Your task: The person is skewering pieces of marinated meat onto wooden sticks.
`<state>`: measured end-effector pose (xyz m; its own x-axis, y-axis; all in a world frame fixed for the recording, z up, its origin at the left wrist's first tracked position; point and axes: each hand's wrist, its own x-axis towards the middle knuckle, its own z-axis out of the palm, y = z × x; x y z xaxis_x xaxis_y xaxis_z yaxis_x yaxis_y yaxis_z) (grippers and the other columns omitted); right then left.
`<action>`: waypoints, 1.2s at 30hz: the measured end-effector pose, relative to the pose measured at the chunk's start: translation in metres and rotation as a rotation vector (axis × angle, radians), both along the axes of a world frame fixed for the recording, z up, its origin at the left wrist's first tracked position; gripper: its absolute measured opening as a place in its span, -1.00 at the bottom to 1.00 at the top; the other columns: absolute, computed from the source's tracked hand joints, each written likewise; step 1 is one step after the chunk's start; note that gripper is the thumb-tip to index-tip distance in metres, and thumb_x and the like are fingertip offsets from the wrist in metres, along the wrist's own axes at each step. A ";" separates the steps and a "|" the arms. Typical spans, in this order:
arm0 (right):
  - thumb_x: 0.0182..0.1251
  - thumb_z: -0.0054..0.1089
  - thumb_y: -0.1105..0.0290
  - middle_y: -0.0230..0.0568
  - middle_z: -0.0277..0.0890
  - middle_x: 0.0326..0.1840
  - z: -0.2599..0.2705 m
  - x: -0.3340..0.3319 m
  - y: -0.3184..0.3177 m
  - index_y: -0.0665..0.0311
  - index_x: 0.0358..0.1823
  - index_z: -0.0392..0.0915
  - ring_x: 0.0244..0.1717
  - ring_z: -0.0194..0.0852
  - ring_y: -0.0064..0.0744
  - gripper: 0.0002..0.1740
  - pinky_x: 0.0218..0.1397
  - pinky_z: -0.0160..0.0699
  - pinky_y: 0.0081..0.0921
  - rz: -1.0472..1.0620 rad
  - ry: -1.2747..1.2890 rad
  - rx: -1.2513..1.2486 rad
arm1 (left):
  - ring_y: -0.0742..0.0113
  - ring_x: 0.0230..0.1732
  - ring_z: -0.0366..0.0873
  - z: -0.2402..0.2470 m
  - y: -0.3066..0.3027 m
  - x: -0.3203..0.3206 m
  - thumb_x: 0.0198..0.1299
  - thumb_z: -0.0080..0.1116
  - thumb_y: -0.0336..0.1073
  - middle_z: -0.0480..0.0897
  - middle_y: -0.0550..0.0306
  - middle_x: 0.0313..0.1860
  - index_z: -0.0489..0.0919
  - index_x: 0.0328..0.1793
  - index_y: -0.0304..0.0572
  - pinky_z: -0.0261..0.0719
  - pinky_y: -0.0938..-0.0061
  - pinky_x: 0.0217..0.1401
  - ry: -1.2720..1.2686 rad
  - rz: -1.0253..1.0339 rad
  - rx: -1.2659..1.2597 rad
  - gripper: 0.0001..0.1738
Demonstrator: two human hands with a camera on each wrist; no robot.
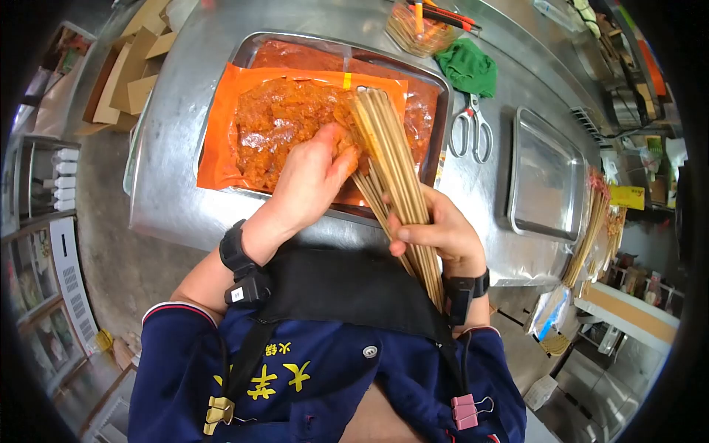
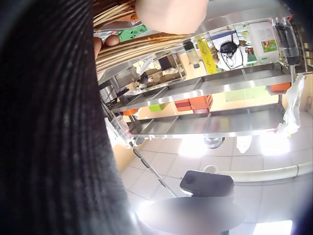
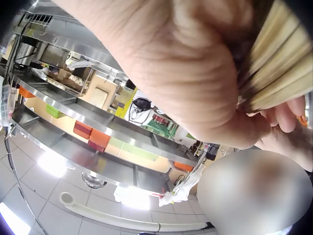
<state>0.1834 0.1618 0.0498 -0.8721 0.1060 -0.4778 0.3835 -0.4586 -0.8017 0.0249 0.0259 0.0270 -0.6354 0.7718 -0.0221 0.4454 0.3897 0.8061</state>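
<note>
In the head view, a bundle of bamboo skewers (image 1: 395, 159) slants across the right side of the tray, and my right hand (image 1: 443, 229) grips it around its lower part. A few skewers stand apart on the bundle's left side. My left hand (image 1: 314, 173) bends over the sauce-coated meat (image 1: 277, 111), its thumb and fingers pinching a piece beside the skewers. Sauce colours those fingertips. The meat lies on an orange bag (image 1: 214, 159) in a metal tray (image 1: 443, 133). The right wrist view shows the skewers (image 3: 288, 54) close against the right palm.
Right of the tray lie scissors (image 1: 473, 133) and a green cloth (image 1: 469, 66), with a clear container (image 1: 421, 33) of sticks behind. An empty metal tray (image 1: 546, 177) sits farther right, near more skewers (image 1: 591, 229). Cardboard boxes (image 1: 133, 74) stand at the left.
</note>
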 end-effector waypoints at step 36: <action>0.08 0.27 0.53 -0.35 0.49 -0.50 -0.015 -0.011 -0.018 0.37 -0.25 0.47 -0.51 0.45 -0.65 -0.79 -0.42 0.45 -0.69 -0.008 -0.074 0.131 | 0.42 -0.40 0.47 -0.026 -0.021 -0.025 0.23 0.04 -0.38 0.56 0.07 -0.19 0.45 0.00 -0.32 0.43 0.61 -0.41 -1.071 0.216 0.697 -0.76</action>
<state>0.1725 0.1434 0.0350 -0.8339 0.1782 -0.5224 0.4408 -0.3548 -0.8245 0.0002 0.0049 0.0006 -0.6638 0.7112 -0.2314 -0.5629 -0.2713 0.7808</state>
